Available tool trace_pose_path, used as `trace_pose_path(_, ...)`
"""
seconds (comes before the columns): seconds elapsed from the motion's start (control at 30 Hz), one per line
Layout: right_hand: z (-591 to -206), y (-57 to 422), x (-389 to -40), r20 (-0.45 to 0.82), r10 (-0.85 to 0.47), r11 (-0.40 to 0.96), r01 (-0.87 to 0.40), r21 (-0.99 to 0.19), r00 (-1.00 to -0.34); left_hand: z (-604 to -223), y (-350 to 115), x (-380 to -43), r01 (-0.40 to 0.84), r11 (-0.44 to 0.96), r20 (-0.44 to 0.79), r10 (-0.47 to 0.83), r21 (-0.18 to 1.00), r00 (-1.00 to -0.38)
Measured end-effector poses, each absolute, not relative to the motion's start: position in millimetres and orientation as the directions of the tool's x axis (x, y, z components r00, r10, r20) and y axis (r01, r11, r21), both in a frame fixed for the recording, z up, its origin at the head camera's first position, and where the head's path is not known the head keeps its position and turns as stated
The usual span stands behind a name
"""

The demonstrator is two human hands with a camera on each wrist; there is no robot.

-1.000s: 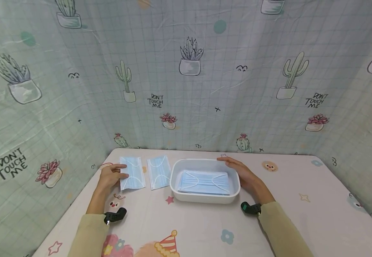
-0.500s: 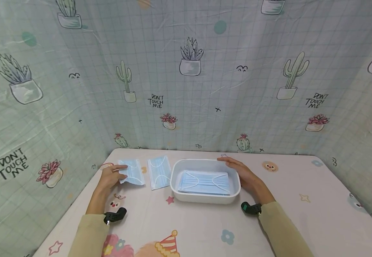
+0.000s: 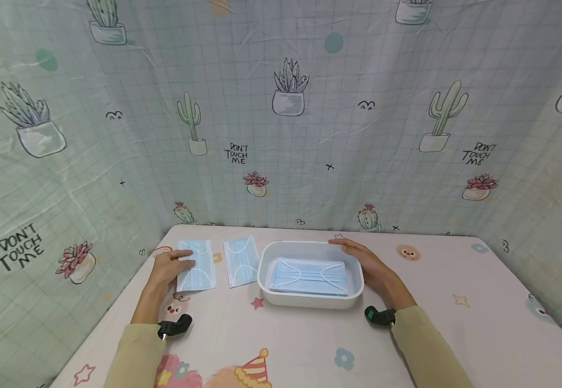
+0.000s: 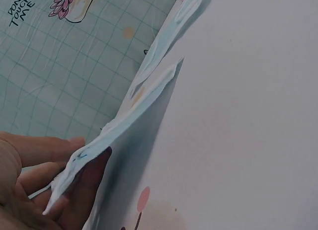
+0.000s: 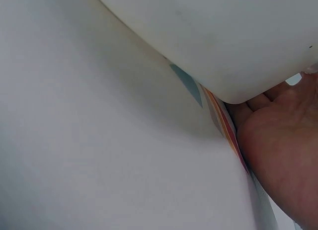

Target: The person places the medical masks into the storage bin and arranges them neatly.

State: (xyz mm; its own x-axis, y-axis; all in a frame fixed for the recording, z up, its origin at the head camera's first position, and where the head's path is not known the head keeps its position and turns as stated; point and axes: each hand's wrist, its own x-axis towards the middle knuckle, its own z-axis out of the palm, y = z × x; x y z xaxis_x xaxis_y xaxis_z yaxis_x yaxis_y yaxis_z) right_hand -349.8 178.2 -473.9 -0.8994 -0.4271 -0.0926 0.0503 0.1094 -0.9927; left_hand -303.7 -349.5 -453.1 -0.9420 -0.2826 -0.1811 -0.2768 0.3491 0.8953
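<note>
My left hand (image 3: 165,268) pinches the left edge of a light-blue face mask (image 3: 200,267). In the left wrist view, the thumb and fingers have this mask (image 4: 124,123) between them, and it stands tilted off the tabletop. Just right of it lies a second face mask (image 3: 241,261) with its ear loops facing up. A white plastic container (image 3: 310,302) holds more face masks (image 3: 308,276); how many is hidden. My right hand (image 3: 370,267) holds the container at its far right corner. In the right wrist view its fingers curve behind the container wall (image 5: 218,46).
A pale patterned cloth (image 3: 271,350) covers the table. Cactus-print curtain (image 3: 290,140) hangs behind the table and at both sides. Black cameras (image 3: 175,326) are strapped to both wrists, beside the sleeve cuffs.
The left face mask was raised and bent half a second ago, then came down flatter and slightly nearer to me. My right hand, the container and the second mask have stayed in place.
</note>
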Motion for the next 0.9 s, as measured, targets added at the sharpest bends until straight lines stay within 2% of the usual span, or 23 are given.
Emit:
trace_pose_path(0.3,-474.8,178.3,-349.8,-0.087,-0.425,0.096,0.050,-0.994,-0.901,-452.2,-350.8,-303.5,-0.256,0.361,-0.158,-0.281,0.897,-0.947)
trace_pose_path(0.9,-473.9,176.6,-348.9,-0.082,-0.429,0.073,0.056,-0.996,-0.900,-451.6,-351.1,-304.9,-0.287,0.366,-0.196,-0.266,0.885,-0.944)
